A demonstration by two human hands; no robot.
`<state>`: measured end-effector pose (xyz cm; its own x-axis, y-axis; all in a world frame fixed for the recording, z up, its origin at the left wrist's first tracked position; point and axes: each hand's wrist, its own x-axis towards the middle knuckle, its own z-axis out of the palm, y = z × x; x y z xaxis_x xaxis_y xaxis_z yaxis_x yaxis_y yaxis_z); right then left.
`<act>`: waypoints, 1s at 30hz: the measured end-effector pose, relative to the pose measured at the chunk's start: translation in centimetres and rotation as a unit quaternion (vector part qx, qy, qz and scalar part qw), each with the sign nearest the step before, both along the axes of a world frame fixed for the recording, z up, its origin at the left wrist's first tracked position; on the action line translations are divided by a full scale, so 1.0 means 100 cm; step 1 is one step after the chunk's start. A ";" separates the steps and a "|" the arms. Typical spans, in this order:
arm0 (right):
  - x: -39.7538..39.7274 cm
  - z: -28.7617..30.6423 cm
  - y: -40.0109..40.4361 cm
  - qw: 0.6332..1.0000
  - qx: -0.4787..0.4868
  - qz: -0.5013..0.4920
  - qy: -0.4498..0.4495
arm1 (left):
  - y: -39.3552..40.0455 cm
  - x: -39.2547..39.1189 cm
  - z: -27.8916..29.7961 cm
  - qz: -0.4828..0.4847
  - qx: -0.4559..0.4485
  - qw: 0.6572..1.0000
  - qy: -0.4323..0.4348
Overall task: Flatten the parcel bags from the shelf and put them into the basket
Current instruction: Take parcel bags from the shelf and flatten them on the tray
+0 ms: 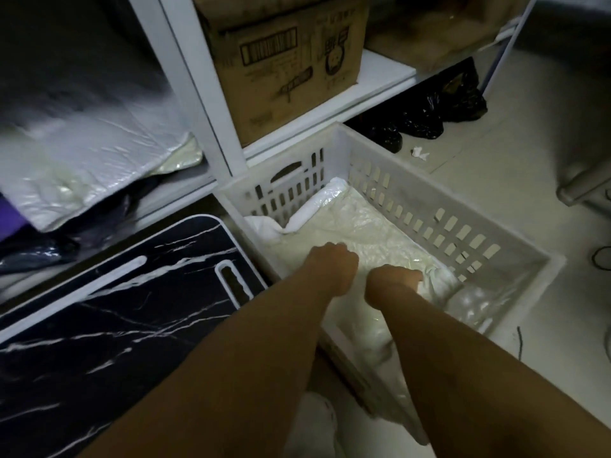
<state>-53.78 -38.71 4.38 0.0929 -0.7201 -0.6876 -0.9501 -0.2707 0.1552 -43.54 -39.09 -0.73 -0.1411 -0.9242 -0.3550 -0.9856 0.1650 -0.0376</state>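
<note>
Parcel bag [363,226]: pale, crinkled, lies inside the white slotted basket [413,180] on the floor, its far edge curled up against the basket's end wall. One near corner drapes over the basket's near rim.

Left hand [334,259]: knuckles down on the bag near its middle, fingers curled under; whether the grip pinches the plastic or only presses it cannot be told. Right hand [393,279]: just beside the left, fingers buried in a fold of the bag toward the right side; grip appears closed on the plastic.

More bags [86,166]: white and cream, stacked on the lower shelf [185,193] to the left of the basket, blurred.

Surroundings: cardboard box [284,61] on the shelf board behind the basket. Black plastic bags [429,114] on the floor under that board. Dark marble-patterned board [99,299] with a handle slot lies left of the basket, touching or nearly touching its side.
</note>
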 end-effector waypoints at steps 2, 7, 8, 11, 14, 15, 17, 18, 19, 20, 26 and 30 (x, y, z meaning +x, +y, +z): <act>0.006 -0.021 -0.003 0.998 -0.057 -0.008 0.005 | 0.014 0.013 0.018 0.012 -0.055 0.998 0.006; 0.036 0.002 0.004 0.985 -0.140 0.033 -0.092 | 0.054 0.055 0.067 0.074 -0.115 0.991 -0.001; 0.045 0.011 0.008 0.983 -0.146 0.041 -0.103 | 0.063 0.066 0.076 0.085 -0.113 0.990 -0.005; 0.067 0.026 0.020 0.974 -0.180 0.083 -0.105 | 0.090 0.092 0.104 0.118 -0.107 0.987 -0.005; 0.099 0.052 0.041 0.957 -0.230 0.134 -0.113 | 0.123 0.125 0.123 0.165 -0.128 0.978 0.001; 0.108 0.057 0.046 0.951 -0.246 0.149 -0.117 | 0.132 0.135 0.128 0.177 -0.134 0.975 0.003; 0.131 0.068 0.059 0.940 -0.265 0.175 -0.127 | 0.151 0.157 0.135 0.203 -0.148 0.968 0.010; 0.142 0.073 0.065 0.937 -0.267 0.185 -0.132 | 0.158 0.167 0.137 0.216 -0.152 0.964 0.011; 0.152 0.077 0.070 0.932 -0.271 0.198 -0.135 | 0.166 0.177 0.139 0.228 -0.157 0.961 0.010; 0.165 0.080 0.078 0.926 -0.277 0.217 -0.137 | 0.176 0.190 0.140 0.241 -0.162 0.957 0.009; 0.242 0.086 0.111 0.897 -0.284 0.293 -0.170 | 0.216 0.260 0.139 0.328 -0.186 0.926 0.034; 0.300 0.071 0.124 0.869 -0.284 0.336 -0.226 | 0.228 0.308 0.130 0.387 -0.200 0.898 0.062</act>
